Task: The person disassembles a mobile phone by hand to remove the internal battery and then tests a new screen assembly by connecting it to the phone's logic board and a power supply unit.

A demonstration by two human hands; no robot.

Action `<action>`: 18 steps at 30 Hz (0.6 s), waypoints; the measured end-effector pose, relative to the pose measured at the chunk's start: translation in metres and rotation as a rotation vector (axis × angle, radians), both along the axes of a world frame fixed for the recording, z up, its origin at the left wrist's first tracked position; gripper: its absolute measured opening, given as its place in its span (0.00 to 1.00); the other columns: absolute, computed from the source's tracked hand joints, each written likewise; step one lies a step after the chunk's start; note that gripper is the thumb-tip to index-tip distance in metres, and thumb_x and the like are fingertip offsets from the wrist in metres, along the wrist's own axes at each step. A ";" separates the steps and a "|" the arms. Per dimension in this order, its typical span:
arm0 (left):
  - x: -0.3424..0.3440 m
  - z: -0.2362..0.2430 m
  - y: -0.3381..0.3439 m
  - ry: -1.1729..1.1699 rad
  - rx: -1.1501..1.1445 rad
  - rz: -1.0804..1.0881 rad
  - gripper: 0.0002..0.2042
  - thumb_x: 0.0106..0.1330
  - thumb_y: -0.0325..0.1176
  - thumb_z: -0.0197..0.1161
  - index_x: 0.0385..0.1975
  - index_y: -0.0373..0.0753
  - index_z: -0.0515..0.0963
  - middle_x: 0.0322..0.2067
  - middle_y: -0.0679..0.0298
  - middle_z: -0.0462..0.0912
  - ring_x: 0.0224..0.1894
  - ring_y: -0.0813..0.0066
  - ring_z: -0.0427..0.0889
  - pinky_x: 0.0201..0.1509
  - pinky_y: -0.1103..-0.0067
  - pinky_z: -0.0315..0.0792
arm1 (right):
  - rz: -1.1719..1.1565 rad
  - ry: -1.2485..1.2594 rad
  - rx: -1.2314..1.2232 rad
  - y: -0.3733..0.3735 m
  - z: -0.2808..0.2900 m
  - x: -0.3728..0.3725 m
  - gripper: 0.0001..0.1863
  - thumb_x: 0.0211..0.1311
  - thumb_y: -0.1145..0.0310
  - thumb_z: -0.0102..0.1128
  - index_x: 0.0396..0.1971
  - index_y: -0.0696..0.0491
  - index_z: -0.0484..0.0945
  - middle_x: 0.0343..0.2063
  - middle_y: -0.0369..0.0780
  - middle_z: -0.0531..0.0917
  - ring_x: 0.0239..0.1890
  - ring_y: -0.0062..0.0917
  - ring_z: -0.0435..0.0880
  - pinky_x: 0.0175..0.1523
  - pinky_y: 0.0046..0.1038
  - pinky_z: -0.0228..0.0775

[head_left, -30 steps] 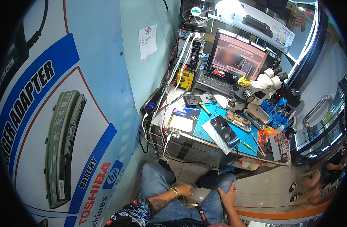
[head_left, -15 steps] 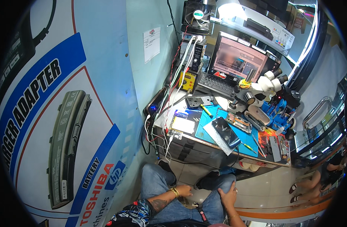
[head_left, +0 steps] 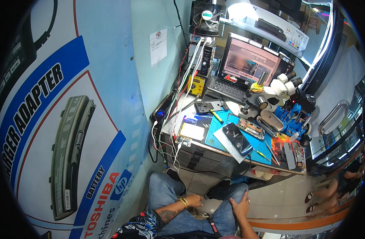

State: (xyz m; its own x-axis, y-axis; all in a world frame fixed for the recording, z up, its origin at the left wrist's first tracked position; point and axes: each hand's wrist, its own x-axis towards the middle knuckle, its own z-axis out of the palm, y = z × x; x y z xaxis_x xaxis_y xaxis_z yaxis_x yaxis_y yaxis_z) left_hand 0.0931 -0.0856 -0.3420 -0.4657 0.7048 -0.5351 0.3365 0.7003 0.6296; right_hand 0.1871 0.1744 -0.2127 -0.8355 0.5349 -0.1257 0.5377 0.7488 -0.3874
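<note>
My left hand (head_left: 194,200), below a gold wristwatch (head_left: 184,202), hangs beside my left thigh with its fingers loosely curled; nothing shows in it. My right hand (head_left: 241,206) lies on my right knee, fingers stretched over the jeans (head_left: 225,207). Both hands are apart from the workbench. On the bench, a dark phone (head_left: 238,138) rests on a sheet of bubble wrap (head_left: 225,143) over a blue work mat (head_left: 212,136). Near it lie an opened phone (head_left: 251,129), a phone frame (head_left: 210,106) and a yellow-handled screwdriver (head_left: 217,116).
Behind the mat stand a microscope (head_left: 272,95), a laptop (head_left: 250,63) and a yellow meter (head_left: 196,85). A blue tool holder (head_left: 292,119) is on the right, a circuit board (head_left: 184,140) at the bench's left front. Cables hang on the left. Another person (head_left: 347,181) sits far right.
</note>
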 end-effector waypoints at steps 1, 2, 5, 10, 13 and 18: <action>0.000 0.002 0.000 0.021 0.002 -0.004 0.30 0.65 0.54 0.62 0.61 0.40 0.75 0.51 0.50 0.84 0.56 0.49 0.81 0.61 0.62 0.72 | 0.001 0.008 -0.001 0.000 -0.001 0.001 0.60 0.48 0.45 0.75 0.75 0.52 0.49 0.59 0.67 0.67 0.60 0.60 0.72 0.64 0.46 0.66; 0.000 0.003 0.000 0.012 -0.001 -0.007 0.30 0.65 0.54 0.62 0.62 0.40 0.75 0.51 0.50 0.84 0.56 0.49 0.81 0.62 0.62 0.72 | 0.001 0.007 0.006 0.000 -0.001 0.001 0.60 0.48 0.45 0.75 0.75 0.52 0.48 0.59 0.67 0.67 0.60 0.60 0.72 0.64 0.46 0.66; -0.001 0.006 0.000 0.005 0.004 -0.006 0.30 0.65 0.54 0.62 0.61 0.41 0.76 0.52 0.50 0.84 0.57 0.48 0.80 0.62 0.62 0.72 | 0.006 0.014 0.031 0.000 0.000 0.002 0.60 0.48 0.45 0.75 0.75 0.53 0.48 0.59 0.68 0.68 0.59 0.60 0.72 0.64 0.46 0.66; 0.007 -0.005 -0.004 0.085 0.105 0.046 0.21 0.66 0.51 0.63 0.42 0.37 0.83 0.40 0.51 0.87 0.47 0.54 0.86 0.50 0.62 0.78 | 0.025 0.035 0.087 -0.001 -0.004 0.004 0.58 0.49 0.45 0.75 0.75 0.53 0.52 0.56 0.65 0.73 0.58 0.58 0.75 0.62 0.45 0.69; -0.019 0.065 -0.028 -0.505 0.231 0.121 0.20 0.69 0.50 0.62 0.38 0.35 0.84 0.32 0.57 0.88 0.37 0.68 0.87 0.42 0.72 0.80 | 0.459 -0.652 0.149 -0.001 0.075 -0.013 0.52 0.52 0.44 0.74 0.72 0.55 0.61 0.53 0.57 0.79 0.57 0.49 0.79 0.60 0.42 0.72; -0.107 0.343 -0.092 0.031 0.934 0.599 0.15 0.73 0.40 0.61 0.39 0.32 0.85 0.29 0.63 0.88 0.34 0.80 0.85 0.40 0.79 0.78 | 0.783 0.185 -0.700 -0.048 0.293 -0.116 0.39 0.61 0.63 0.71 0.70 0.57 0.66 0.47 0.43 0.86 0.47 0.24 0.84 0.57 0.31 0.75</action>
